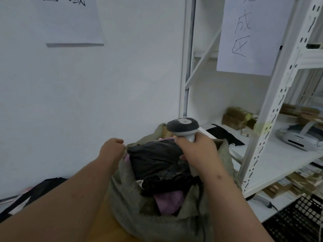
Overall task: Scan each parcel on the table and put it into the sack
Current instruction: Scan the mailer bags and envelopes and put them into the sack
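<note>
A grey-green woven sack (pixel 125 198) stands open in front of me, filled with parcels. A black plastic parcel (pixel 155 159) lies on top, with a purple parcel (pixel 167 201) below it. My right hand (pixel 197 152) grips the handle of a grey and white barcode scanner (pixel 183 127), held over the sack's far side and touching the black parcel. At the sack's left rim, my left hand (pixel 111 147) has its fingers curled over the edge beside the black parcel.
A white metal shelf rack (pixel 272 109) stands at the right with brown boxes (pixel 236 119), a black sheet (pixel 225 135) and a white device (pixel 297 138). A black crate (pixel 297 220) sits at the bottom right. White wall with paper signs behind. Black bag (pixel 35 191) at left.
</note>
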A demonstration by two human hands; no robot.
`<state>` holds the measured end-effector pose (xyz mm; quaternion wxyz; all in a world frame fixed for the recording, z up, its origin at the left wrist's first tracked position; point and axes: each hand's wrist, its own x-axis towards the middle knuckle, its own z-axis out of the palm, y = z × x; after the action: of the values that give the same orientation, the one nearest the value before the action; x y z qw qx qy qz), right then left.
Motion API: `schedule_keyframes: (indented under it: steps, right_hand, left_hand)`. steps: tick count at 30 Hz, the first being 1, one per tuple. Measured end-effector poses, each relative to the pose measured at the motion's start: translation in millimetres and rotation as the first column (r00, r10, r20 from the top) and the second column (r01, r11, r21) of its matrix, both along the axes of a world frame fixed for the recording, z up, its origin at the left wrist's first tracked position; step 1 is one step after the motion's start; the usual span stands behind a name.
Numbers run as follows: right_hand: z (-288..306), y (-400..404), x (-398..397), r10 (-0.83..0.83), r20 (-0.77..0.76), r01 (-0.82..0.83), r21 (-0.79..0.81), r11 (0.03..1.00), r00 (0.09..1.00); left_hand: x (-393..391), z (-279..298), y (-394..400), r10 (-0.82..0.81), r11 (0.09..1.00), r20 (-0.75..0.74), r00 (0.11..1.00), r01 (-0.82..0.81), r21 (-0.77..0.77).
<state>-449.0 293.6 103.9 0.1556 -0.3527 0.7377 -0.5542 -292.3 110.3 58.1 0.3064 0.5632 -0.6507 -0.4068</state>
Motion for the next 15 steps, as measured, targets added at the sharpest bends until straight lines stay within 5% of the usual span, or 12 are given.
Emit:
schedule_keyframes:
  steps: [7,15]
  right_hand:
    - [-17.1,-41.8,16.4,0.171,0.119,-0.204,0.374,0.905,0.978]
    - [-43.4,-47.4,16.1,0.098,0.163,-0.162,0.446,0.880,0.982]
  left_hand:
    - [-13.5,-30.6,-17.1,0.156,0.877,-0.290,0.944,0.002,0.480]
    - [-34.9,-45.5,-26.1,0.084,0.834,-0.331,0.940,0.115,0.540]
